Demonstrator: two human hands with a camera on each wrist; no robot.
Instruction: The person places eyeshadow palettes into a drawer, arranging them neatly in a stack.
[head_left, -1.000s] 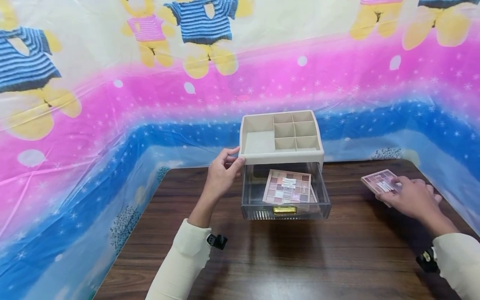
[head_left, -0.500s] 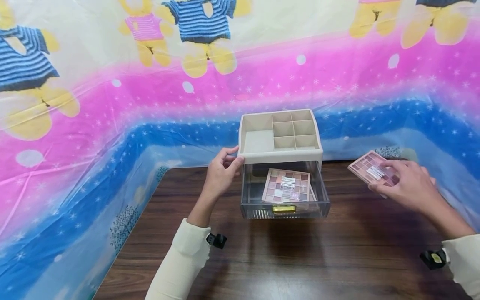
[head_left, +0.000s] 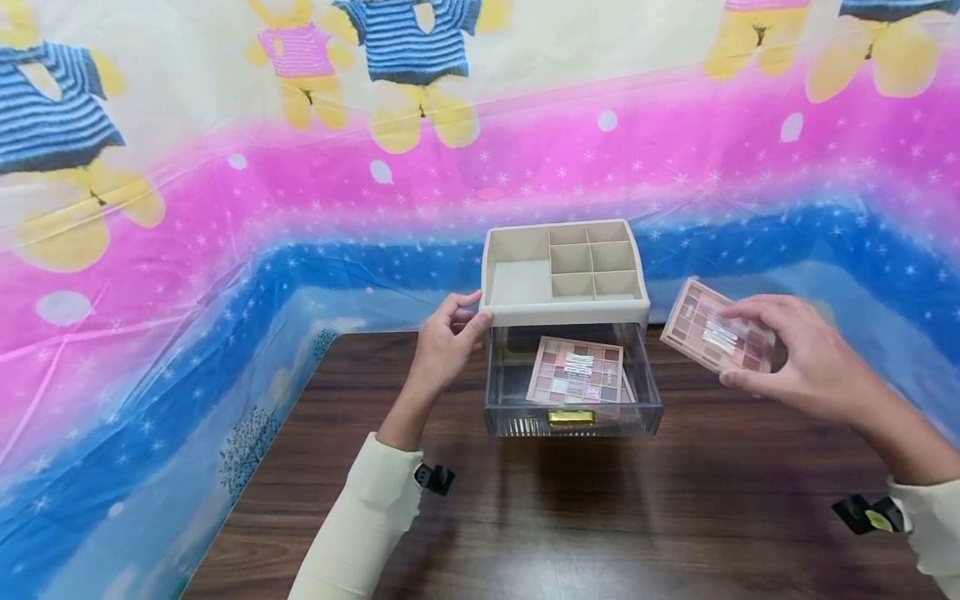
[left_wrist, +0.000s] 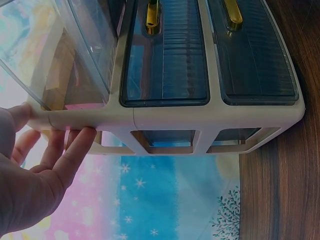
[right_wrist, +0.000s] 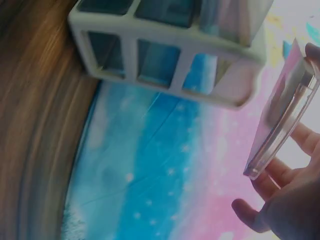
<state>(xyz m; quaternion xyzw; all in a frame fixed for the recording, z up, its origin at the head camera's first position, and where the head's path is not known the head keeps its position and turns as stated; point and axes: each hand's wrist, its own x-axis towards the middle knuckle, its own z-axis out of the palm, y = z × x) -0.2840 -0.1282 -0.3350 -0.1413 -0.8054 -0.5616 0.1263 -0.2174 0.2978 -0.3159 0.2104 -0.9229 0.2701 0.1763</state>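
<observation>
In the head view my right hand (head_left: pixel 817 358) holds an eyeshadow palette (head_left: pixel 690 323) by its right side, thumb below and fingers above, over the table right of the cream drawer organizer (head_left: pixel 566 316). The right wrist view shows this eyeshadow palette (right_wrist: pixel 286 120) edge-on. With thumb on the front and fingers along the side, my left hand (head_left: pixel 444 343) grips the organizer's left upper corner. The organizer's clear top drawer (head_left: pixel 619 421) is pulled out. Inside lies another palette (head_left: pixel 555 373) with white lettering, partly covering one more beneath it.
Two lower drawers with gold handles, one a middle drawer (left_wrist: pixel 170 65), are closed in the left wrist view. The organizer's top has a divided tray (head_left: pixel 517 283). It stands near the back of a dark wooden table (head_left: pixel 360 500), before a patterned cloth (head_left: pixel 420 196).
My right hand has brought its eyeshadow palette leftward and up, closer to the organizer. My left hand keeps its grip on the corner, and the drawer has stayed out.
</observation>
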